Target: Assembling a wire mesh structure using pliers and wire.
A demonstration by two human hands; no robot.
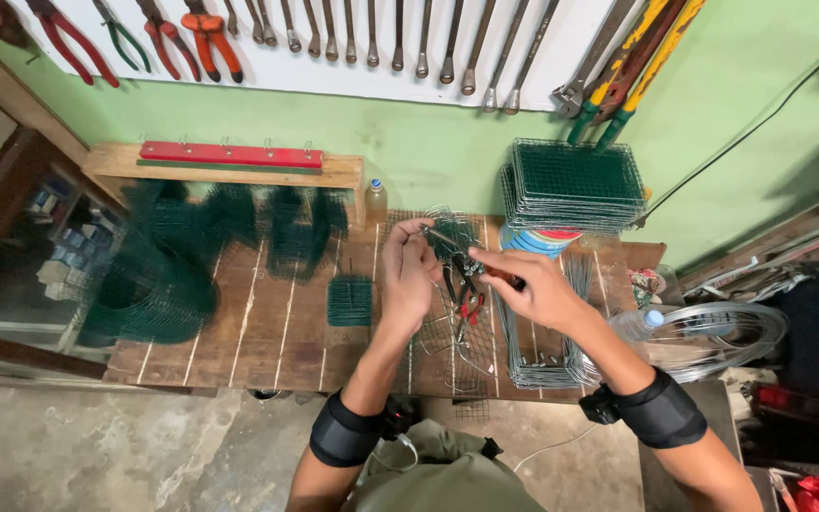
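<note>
My left hand (408,275) grips a small piece of green wire mesh (449,235) above the wooden workbench (267,332). My right hand (537,284) is closed on the dark handle of pliers (466,261), whose jaws reach to the mesh between the two hands. Under the hands lies a bare grey wire grid (447,351) with a second pair of red-handled pliers (471,308) on it.
A small green mesh square (349,301) lies left of my hands, and green mesh rolls (158,275) fill the bench's left. A stack of green mesh panels (575,185) stands at the back right, with grey wire frames (542,365) and a wire coil (722,332) nearby. Tools hang on the wall.
</note>
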